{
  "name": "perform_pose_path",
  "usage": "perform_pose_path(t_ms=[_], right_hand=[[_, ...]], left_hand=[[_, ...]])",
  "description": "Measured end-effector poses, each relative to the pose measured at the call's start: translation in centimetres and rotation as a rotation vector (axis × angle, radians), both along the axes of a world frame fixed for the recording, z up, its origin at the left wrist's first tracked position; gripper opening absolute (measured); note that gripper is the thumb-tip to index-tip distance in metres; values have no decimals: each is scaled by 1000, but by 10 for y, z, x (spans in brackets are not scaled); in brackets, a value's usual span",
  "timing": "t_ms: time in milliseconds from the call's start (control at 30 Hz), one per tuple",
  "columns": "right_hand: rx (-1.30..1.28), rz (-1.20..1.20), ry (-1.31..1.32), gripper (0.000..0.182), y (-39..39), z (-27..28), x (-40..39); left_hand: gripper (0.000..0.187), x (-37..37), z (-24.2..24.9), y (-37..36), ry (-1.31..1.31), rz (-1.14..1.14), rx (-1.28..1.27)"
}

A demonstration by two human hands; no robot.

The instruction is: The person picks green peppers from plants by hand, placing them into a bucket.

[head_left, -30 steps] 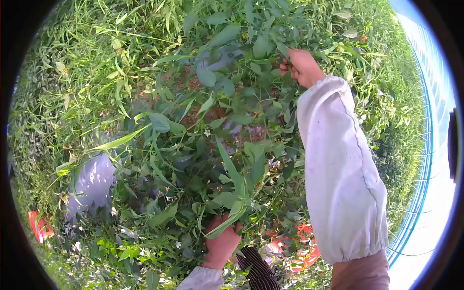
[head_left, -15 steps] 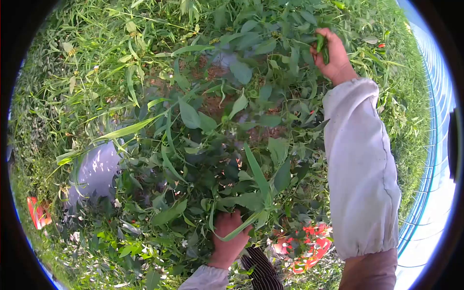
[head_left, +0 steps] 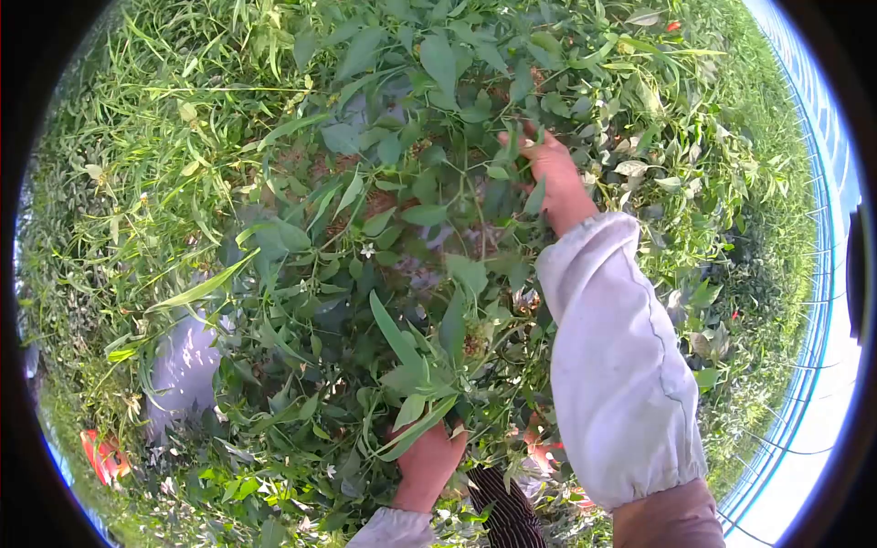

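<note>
My right hand (head_left: 557,178), in a white sleeve cover (head_left: 621,356), reaches into the leafy pepper plants (head_left: 457,201) at the upper right of centre. Its fingers look bent in among the stems, partly behind leaves. What they close on does not show, and no green pepper is visible in the hand. Low in the middle, my left hand (head_left: 427,466) sits within the foliage. Its thumb side shows, but long leaves cover the fingers. A small white flower (head_left: 367,250) hangs on the plant between the two hands.
Grassy weeds (head_left: 137,219) crowd the left. Pale sheeting (head_left: 185,361) shows on the ground at lower left, near a red object (head_left: 105,457). Dark striped cloth (head_left: 507,511) lies by my left hand. Blue-white sheeting with thin curved lines (head_left: 822,402) edges the right side.
My right hand has come left and down, from holding green peppers out to the side, into the foliage. The peppers are out of sight. My left hand stays nearly in place.
</note>
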State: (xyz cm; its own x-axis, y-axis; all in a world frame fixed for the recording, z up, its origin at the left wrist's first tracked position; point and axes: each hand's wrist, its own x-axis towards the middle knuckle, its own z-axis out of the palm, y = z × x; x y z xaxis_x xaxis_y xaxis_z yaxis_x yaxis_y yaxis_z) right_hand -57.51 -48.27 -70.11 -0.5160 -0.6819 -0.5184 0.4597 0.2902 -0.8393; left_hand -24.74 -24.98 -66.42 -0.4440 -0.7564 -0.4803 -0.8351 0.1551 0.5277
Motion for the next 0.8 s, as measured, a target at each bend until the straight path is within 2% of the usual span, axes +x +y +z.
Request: perform_pose_path(t_ms=[33, 67, 100, 167, 200, 267, 367, 400, 433, 500, 533, 567, 600, 667, 700, 733, 767, 800], right_hand=[[76, 192, 256, 34, -11, -6, 24], [-58, 309, 315, 35, -18, 8, 64], [-319, 279, 879, 35, -30, -50, 88], [-127, 555, 1330, 30, -16, -13, 133], [-129, 545, 1324, 30, -16, -25, 145], [-8, 675, 1350, 25, -17, -45, 165], [-86, 698, 1290, 21, -6, -50, 152], [-89, 683, 1263, 31, -4, -46, 147], [-92, 690, 1260, 31, -2, -41, 143], [-29, 510, 1141, 35, 1, -24, 136], [-34, 517, 1143, 35, 3, -23, 131], [-172, 294, 1144, 34, 6, -24, 127], [-305, 71, 1128, 32, 9, -26, 120], [-198, -103, 1091, 25, 20, -32, 87], [-155, -402, 706, 16, 13, -19, 79], [-10, -493, 410, 15, 8, -3, 64], [-78, -263, 655, 15, 14, -48, 27], [-82, -252, 654, 15, 11, -115, -36]], left_hand=[[47, -3, 1, -1, -49, -14, 50], [47, -6, 2, -1, -98, -25, 99], [47, -9, 2, -1, -104, -39, 91], [50, -12, 2, -1, -132, -93, -62], [51, -11, -2, -3, -33, -97, -89], [50, -15, -3, -3, -59, -77, -147], [51, -15, -1, -2, -90, -16, -171], [50, -15, -1, -3, -49, -23, -127], [50, -14, 0, -4, -5, -30, -84], [46, -14, 1, -1, 2, 69, -12], [42, -13, 1, -1, -15, 75, 84], [38, -13, 0, -2, -31, 83, 180], [36, -15, 7, -9, -1, 17, 16], [36, -11, 5, -9, -2, 22, 81], [35, -9, 4, -8, -5, 17, 147], [36, -11, 4, -14, 70, 49, 94], [36, -11, 3, -13, 70, 62, 96], [34, -9, 1, -9, 101, 60, 107]])
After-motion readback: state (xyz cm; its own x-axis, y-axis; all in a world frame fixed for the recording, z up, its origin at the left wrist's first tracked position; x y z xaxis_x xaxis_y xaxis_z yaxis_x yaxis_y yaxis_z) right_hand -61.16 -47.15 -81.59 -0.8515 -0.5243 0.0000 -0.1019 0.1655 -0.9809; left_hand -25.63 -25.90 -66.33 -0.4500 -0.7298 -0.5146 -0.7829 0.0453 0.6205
